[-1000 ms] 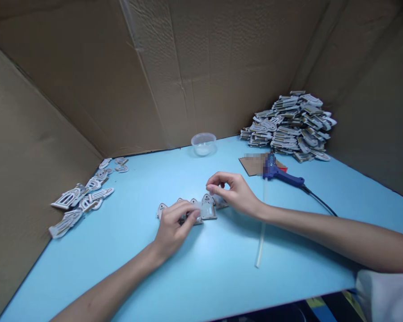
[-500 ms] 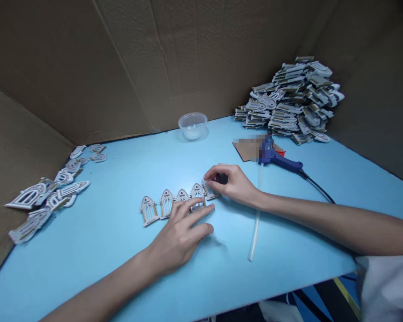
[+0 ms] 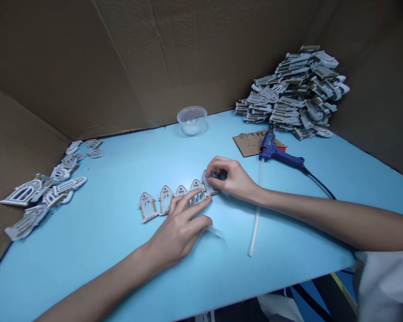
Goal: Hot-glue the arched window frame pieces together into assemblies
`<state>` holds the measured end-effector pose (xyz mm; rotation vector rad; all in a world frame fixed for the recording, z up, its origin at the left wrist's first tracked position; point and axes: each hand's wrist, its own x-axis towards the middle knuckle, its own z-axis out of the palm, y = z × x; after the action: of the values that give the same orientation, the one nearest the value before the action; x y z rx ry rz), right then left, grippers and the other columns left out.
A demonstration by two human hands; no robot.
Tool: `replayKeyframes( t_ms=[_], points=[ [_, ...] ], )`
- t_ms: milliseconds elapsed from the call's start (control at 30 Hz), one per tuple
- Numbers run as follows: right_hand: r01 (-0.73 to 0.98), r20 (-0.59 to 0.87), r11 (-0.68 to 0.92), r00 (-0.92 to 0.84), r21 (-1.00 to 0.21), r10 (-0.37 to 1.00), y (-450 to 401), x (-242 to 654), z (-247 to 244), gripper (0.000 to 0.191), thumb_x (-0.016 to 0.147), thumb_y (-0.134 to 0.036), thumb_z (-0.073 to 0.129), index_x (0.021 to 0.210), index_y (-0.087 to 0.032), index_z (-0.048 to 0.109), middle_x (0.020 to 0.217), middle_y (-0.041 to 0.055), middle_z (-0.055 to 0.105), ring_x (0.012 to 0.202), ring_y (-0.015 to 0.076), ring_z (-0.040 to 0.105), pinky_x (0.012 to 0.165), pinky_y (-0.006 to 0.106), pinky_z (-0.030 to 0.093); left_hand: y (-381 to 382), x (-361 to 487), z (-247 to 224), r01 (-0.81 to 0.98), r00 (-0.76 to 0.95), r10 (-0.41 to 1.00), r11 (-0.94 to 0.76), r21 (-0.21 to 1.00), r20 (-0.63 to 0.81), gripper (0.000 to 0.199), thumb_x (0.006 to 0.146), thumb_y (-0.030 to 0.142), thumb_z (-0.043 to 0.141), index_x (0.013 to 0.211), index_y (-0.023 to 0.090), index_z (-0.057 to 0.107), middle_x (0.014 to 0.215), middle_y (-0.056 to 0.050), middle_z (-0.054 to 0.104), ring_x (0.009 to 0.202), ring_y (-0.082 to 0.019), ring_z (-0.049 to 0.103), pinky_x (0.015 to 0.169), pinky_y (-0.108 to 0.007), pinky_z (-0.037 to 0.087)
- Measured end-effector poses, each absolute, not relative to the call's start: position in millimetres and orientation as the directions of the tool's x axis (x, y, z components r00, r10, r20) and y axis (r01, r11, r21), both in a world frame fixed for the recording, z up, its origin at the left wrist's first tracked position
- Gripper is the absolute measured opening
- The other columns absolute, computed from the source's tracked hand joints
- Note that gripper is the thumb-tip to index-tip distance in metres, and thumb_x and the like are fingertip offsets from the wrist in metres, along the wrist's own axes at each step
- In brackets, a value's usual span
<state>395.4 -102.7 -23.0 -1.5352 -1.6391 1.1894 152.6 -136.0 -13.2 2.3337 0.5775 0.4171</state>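
Observation:
Several small arched window-shaped pieces stand side by side in a slightly slanting row, white with brown edges; the leftmost arched window piece point(image 3: 148, 207) is fully visible. My right hand point(image 3: 233, 179) pinches the rightmost arched window piece point(image 3: 209, 184) between thumb and fingers, covering part of it. Over the middle of the row, my left hand point(image 3: 183, 226) rests with fingers spread, its fingertips on the pieces. A thin clear strip point(image 3: 216, 231) sticks out from under the left thumb; whether the thumb grips it is hidden.
A blue glue gun point(image 3: 277, 152) with a long glue stick point(image 3: 255, 230) lies on a cardboard piece point(image 3: 246, 145), its cord trailing right. A clear plastic bowl point(image 3: 192, 120) stands at the back. A tall pile of window pieces point(image 3: 289, 98) is at right, loose pieces point(image 3: 62, 188) at left.
The view has shifted slightly, moving the whole scene a little up in the picture. Both hands stay at the row, and the clear strip by the left thumb shows more plainly.

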Motion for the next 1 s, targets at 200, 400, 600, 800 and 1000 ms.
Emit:
replayKeyframes(
  t_ms=[200,400,600,800,1000],
  points=[
    [0.546,-0.188,-0.101,-0.106,-0.832,0.976,-101,395,-26,0.015,0.072,-0.008,0.074,0.083,-0.018,0.071,0.096,0.0029,0.058,0.080,0.0144,0.052,0.075,0.031,0.042,-136,151,-8,0.279,0.805,0.553,-0.674,0.684,0.217,0.014,0.104,0.009,0.047,0.108,0.020,0.055,0.149,-0.007,0.060,0.149,-0.034,0.034,0.106,-0.053,0.031],
    [0.334,-0.026,0.038,-0.186,-0.942,0.982,-105,391,-5,0.012,0.093,-0.028,0.068,0.089,-0.018,0.064,0.081,0.0018,0.063,0.072,0.0136,0.053,0.068,0.030,0.043,-132,149,-7,0.420,0.581,0.796,-0.471,0.776,0.169,0.016,0.107,0.013,0.046,0.100,0.019,0.059,0.103,-0.004,0.072,0.122,-0.026,0.052,0.100,-0.046,0.031],
    [0.232,0.019,0.123,-0.407,-0.965,0.913,-115,380,7,0.017,0.088,-0.030,0.079,0.095,-0.017,0.070,0.083,0.0022,0.065,0.072,0.0130,0.055,0.065,0.029,0.046,-131,148,-10,0.480,0.530,0.837,-0.430,0.764,0.138,0.021,0.108,0.019,0.046,0.091,0.018,0.059,0.086,-0.003,0.066,0.107,-0.024,0.053,0.091,-0.041,0.030],
    [0.174,-0.115,-0.054,-0.368,-0.983,0.923,-119,374,8,0.016,0.095,-0.026,0.068,0.082,-0.016,0.068,0.078,0.0019,0.064,0.069,0.0116,0.052,0.063,0.029,0.041,-132,150,-9,0.454,0.554,0.822,-0.431,0.780,0.132,0.018,0.108,0.021,0.049,0.092,0.018,0.057,0.087,-0.001,0.067,0.107,-0.023,0.056,0.093,-0.041,0.030],
    [0.101,-0.234,-0.225,-0.090,-0.969,0.968,-115,376,0,0.015,0.087,-0.029,0.072,0.084,-0.016,0.065,0.080,0.0031,0.066,0.070,0.0132,0.057,0.064,0.030,0.043,-130,146,-10,0.423,0.559,0.820,-0.407,0.809,0.120,0.018,0.106,0.017,0.048,0.092,0.018,0.059,0.088,-0.001,0.070,0.111,-0.023,0.059,0.096,-0.042,0.030]
  ],
)
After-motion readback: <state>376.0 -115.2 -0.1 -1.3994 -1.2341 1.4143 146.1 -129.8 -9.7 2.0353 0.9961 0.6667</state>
